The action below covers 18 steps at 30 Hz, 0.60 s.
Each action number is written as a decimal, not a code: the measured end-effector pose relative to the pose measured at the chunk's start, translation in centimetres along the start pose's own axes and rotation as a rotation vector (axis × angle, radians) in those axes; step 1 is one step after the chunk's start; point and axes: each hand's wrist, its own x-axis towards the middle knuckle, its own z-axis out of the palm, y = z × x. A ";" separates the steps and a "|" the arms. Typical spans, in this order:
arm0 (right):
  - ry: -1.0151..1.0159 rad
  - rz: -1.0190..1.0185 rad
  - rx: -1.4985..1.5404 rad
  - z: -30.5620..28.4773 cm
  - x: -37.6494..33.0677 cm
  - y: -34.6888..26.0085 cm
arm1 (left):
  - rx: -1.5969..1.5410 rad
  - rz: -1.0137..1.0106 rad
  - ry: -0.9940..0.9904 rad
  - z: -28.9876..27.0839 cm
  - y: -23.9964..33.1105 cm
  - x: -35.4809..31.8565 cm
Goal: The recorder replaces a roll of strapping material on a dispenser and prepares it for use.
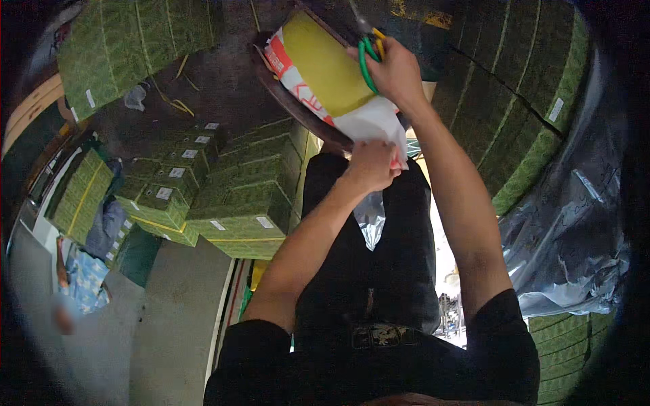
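A yellow package (323,64) in a white wrapper with red print lies tilted on a dark edge ahead of me. My left hand (371,166) grips the white lower end of the wrapper (371,123). My right hand (391,68) is at the package's upper right side and holds scissors with green and yellow handles (369,57); the blades are hidden. A clear plastic strip (371,223) hangs below my left hand, over my dark trousers.
Stacks of green cartons with white labels (223,196) stand at the left and more green stacks (514,101) at the right. A sheet of clear plastic film (575,237) drapes at the right. The grey floor (176,318) shows at lower left.
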 end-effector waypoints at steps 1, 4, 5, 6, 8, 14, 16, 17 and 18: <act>-0.010 -0.020 -0.049 0.4 0.8 -0.5 | 0.101 -0.113 0.250 -0.8 0.0 0.0; -0.028 -0.070 -0.081 1.2 3.4 -1.9 | 0.287 -0.305 0.812 -6.1 -2.4 0.5; -0.039 -0.073 -0.088 1.4 4.0 -2.5 | 0.322 -0.251 0.887 -8.1 -3.5 0.9; -0.051 -0.122 -0.118 1.5 4.8 -3.3 | 0.343 -0.274 0.890 -9.5 -4.2 1.6; -0.065 -0.168 -0.152 1.3 5.4 -4.8 | 0.320 -0.243 0.927 -10.6 -4.6 2.5; -0.131 -0.048 -0.115 0.0 5.9 -8.9 | 0.191 -0.443 0.969 -7.6 -4.4 3.3; -0.177 -0.048 -0.093 0.1 6.5 -9.7 | 0.188 -0.409 0.883 -6.9 -4.4 3.8; -0.181 -0.050 -0.104 0.5 6.9 -10.2 | 0.220 -0.367 0.860 -6.4 -4.2 3.9; -0.182 0.025 -0.115 0.9 7.5 -10.9 | 0.157 -0.399 0.786 -5.4 -3.4 4.0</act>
